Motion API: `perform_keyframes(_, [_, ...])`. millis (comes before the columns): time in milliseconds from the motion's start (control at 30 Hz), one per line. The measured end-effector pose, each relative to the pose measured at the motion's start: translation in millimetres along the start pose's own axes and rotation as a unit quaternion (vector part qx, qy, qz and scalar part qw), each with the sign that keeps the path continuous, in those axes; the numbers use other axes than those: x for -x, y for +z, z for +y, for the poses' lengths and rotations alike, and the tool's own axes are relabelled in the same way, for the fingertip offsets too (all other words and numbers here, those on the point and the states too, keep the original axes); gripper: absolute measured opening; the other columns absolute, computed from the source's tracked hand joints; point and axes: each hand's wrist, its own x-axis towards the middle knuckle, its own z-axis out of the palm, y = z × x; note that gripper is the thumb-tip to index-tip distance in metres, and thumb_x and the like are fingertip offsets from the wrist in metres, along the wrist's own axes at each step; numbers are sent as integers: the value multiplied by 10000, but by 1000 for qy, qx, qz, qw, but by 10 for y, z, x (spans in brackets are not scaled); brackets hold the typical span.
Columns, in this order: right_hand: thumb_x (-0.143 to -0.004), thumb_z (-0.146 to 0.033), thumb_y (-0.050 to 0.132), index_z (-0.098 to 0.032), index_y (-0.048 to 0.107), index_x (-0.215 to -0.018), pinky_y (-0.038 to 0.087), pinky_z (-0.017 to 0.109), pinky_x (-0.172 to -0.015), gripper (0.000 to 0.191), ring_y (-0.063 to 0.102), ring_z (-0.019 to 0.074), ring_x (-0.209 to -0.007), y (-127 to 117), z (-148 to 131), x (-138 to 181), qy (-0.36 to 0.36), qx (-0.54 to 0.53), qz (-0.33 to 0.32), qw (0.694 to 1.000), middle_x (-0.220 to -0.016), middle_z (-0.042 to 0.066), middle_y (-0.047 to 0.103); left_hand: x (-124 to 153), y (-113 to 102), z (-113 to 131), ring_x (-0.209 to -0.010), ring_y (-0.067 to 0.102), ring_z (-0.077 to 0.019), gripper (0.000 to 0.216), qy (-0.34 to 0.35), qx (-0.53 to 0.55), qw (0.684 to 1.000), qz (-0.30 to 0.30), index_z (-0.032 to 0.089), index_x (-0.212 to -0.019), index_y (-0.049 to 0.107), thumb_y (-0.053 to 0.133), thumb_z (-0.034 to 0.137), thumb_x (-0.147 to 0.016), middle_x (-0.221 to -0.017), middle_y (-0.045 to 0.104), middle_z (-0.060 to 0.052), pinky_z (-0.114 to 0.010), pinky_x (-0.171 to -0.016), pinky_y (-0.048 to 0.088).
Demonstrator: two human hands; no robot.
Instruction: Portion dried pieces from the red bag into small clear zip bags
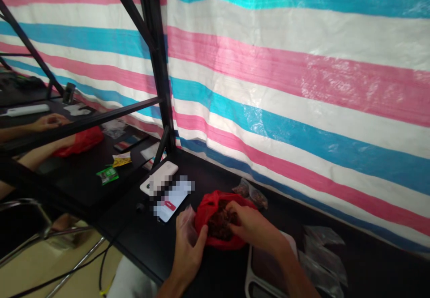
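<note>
On the black table, a red plastic bag (210,204) stands with its mouth spread, full of dark brown, dried-looking pieces (220,224) whose kind I cannot tell. My left hand (188,249) is closed around a small clear plastic bag (188,222) at the red bag's left edge, the thumb close to the red rim. Reaching in from the right, my right hand (250,226) has its fingertips pinched into the brown pieces. Beneath my right forearm lies a white-rimmed flat device (249,271) with a dark top, like a digital scale, partly covered by the arm.
Behind the red bag lie small filled clear bags (251,193). Flat clear bags (324,253) lie at the right. Two phones, one white-backed (163,177) and one lit (173,206), sit left. Past the black frame (161,78), another person's hands (50,123) work by another red bag (85,141).
</note>
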Motion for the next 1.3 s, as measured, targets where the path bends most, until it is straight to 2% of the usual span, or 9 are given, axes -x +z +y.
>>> perform_keyframes(100, [-842,-184,584,-215,603,-1116,450,276,-794,277,664,193,-925,-133,35,114,-10,-35,13,999,-1045,42,725,-93,-122,116,-1081,599,-276,274,102,-103,987,-69,205,-1193,577,583,262,-925,-1142,631,-108,-454,-942,515])
perform_keyframes(200, [-858,-176,557,-234,602,-1120,461,289,-826,272,652,187,-941,-272,10,236,-14,-63,23,998,-1063,26,715,-200,-174,219,-1002,616,-255,298,205,-156,953,-159,224,-1166,585,517,116,-896,-1068,668,-84,-404,-883,528])
perform_keyframes(267, [-869,-173,549,-238,600,-1094,466,288,-824,240,653,179,-919,-342,-32,307,-27,-88,21,996,-1037,13,716,-220,-154,231,-967,623,-248,297,238,-183,939,-165,218,-1093,595,493,65,-860,-1026,675,-80,-385,-852,533])
perform_keyframes(367, [-876,-169,555,-248,592,-1090,465,281,-843,231,652,171,-926,-386,-101,384,-52,-116,19,992,-1048,3,718,-175,-68,187,-946,631,-254,314,239,-210,936,-149,202,-1062,590,481,46,-813,-1017,671,-94,-394,-842,540])
perform_keyframes(567, [-879,-180,575,-266,609,-1098,464,268,-816,238,658,181,-974,-347,-164,407,-45,-109,14,993,-1101,1,718,-102,84,171,-1084,592,-313,592,232,-231,922,-206,173,-1315,521,542,83,-731,-1152,637,-130,-496,-968,499])
perform_keyframes(767, [-910,-165,513,-263,626,-1121,461,270,-870,259,652,182,-1021,-312,-133,354,-41,-72,19,996,-1120,15,702,-123,160,181,-1074,579,-292,518,234,-216,918,-238,179,-1283,543,583,102,-773,-1130,637,-111,-459,-948,472])
perform_keyframes(967, [-890,-169,547,-275,644,-1132,469,252,-857,282,648,170,-975,-238,-136,263,-41,-16,-13,999,-1137,19,645,-48,216,20,-1048,608,-267,379,231,-199,930,-204,195,-1202,571,613,137,-829,-1100,665,-92,-420,-935,443])
perform_keyframes(1200, [-879,-95,509,-225,629,-1126,464,327,-983,305,595,210,-1099,-147,-252,189,-42,35,17,998,-1191,70,583,-81,219,71,-1026,625,-260,399,242,-186,935,-183,196,-1190,572,695,163,-812,-1096,694,-76,-423,-949,394])
perform_keyframes(1300, [-895,-69,476,-212,587,-1201,487,362,-985,355,601,216,-1112,-110,-291,170,-47,38,4,998,-1270,90,561,-92,228,68,-1006,628,-255,393,239,-177,940,-165,204,-1180,580,720,181,-814,-1080,710,-58,-423,-946,393])
